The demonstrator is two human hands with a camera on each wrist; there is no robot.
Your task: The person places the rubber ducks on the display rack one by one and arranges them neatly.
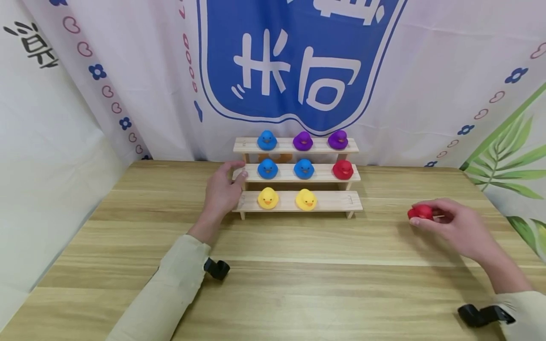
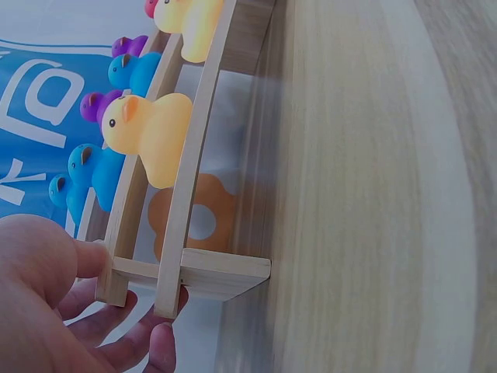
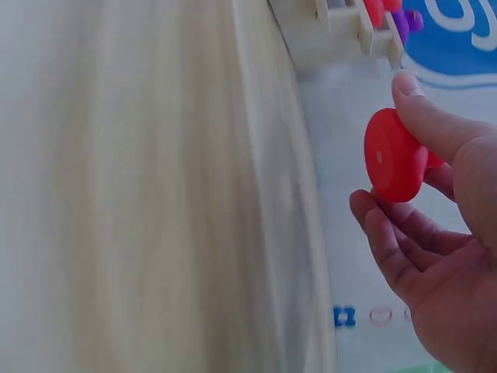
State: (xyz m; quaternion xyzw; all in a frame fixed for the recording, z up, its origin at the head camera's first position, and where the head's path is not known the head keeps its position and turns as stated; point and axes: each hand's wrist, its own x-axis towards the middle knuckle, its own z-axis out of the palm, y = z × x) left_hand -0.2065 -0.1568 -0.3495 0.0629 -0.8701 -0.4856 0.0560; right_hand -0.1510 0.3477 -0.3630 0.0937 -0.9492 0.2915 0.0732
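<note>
A red rubber duck (image 1: 421, 212) is pinched between the thumb and fingers of my right hand (image 1: 462, 229), raised above the table to the right of the rack. In the right wrist view the flat underside of this red duck (image 3: 392, 155) shows. My left hand (image 1: 222, 189) grips the left end of the three-tier wooden display rack (image 1: 328, 201). Up close, the thumb lies at the middle board's end and the fingers (image 2: 161, 346) reach around the lower board's end. Two yellow ducks (image 1: 268, 198) sit on the bottom tier, the right part of which is bare wood.
On the middle tier sit two blue ducks (image 1: 304, 169) and a red duck (image 1: 343, 169). The top tier holds a blue duck (image 1: 267, 140) and two purple ducks (image 1: 303, 141). Behind the wood-grain table (image 1: 273, 293) hangs a white printed curtain (image 1: 162, 94).
</note>
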